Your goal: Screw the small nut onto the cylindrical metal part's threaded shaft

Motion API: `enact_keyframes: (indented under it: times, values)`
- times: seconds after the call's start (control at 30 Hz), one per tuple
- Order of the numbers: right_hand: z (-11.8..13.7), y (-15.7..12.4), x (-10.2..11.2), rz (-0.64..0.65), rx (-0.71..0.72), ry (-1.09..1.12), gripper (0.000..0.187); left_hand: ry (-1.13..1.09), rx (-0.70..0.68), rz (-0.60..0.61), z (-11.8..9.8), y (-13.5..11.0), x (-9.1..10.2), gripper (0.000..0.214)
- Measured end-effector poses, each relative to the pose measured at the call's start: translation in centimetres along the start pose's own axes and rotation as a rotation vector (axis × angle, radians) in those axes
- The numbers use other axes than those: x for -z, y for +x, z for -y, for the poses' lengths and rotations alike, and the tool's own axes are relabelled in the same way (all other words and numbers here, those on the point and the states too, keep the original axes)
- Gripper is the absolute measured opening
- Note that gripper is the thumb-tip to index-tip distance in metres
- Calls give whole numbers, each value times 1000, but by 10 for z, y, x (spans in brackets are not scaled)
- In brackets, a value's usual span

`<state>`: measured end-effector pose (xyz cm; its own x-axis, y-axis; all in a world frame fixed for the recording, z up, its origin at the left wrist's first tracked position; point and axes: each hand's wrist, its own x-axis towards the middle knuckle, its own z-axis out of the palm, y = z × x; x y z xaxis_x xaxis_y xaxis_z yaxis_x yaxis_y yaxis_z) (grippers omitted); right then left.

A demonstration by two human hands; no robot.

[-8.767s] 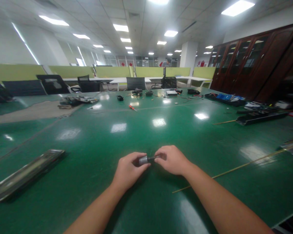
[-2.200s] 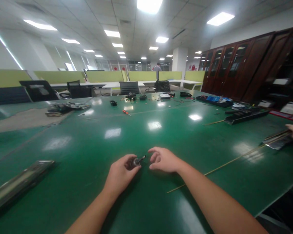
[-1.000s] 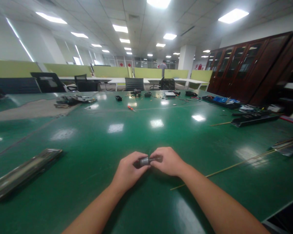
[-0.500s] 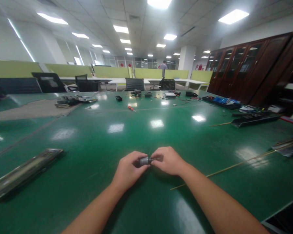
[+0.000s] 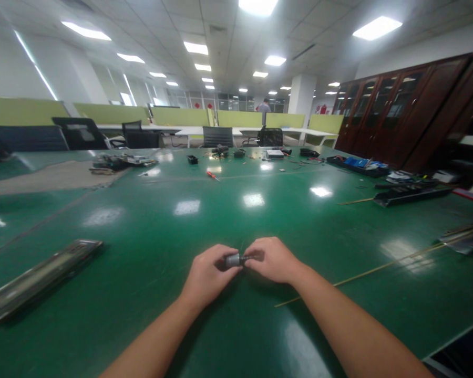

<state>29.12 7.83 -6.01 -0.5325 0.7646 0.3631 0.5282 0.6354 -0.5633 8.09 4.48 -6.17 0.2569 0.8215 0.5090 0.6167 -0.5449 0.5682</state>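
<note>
In the head view a small grey cylindrical part (image 5: 233, 260) with a thin dark stem lies level above the near middle of the table. My left hand (image 5: 208, 270) is closed around its thick grey end, thumb below and fingers above. The dark stem points right, into the fingertips of my right hand (image 5: 270, 260), which pinch it. Its far tip is partly hidden by those fingers, and its exact kind is too small to tell. Under my right forearm runs a long thin brass-coloured rod (image 5: 362, 274).
The green table (image 5: 150, 220) has a long metal-framed panel (image 5: 39, 281) at left. An orange screwdriver (image 5: 212, 175) lies farther off. At right are a black channel tray (image 5: 413, 193), a bundle of rods (image 5: 465, 234) and a bin of blue items (image 5: 357, 164). A person (image 5: 264, 106) stands far back.
</note>
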Motion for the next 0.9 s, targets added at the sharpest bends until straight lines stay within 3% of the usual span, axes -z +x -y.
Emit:
enact_keyframes:
  times: [0.9]
  values:
    - [0, 0, 5, 1, -3, -14, 13, 2, 12, -13, 6, 0, 0, 20]
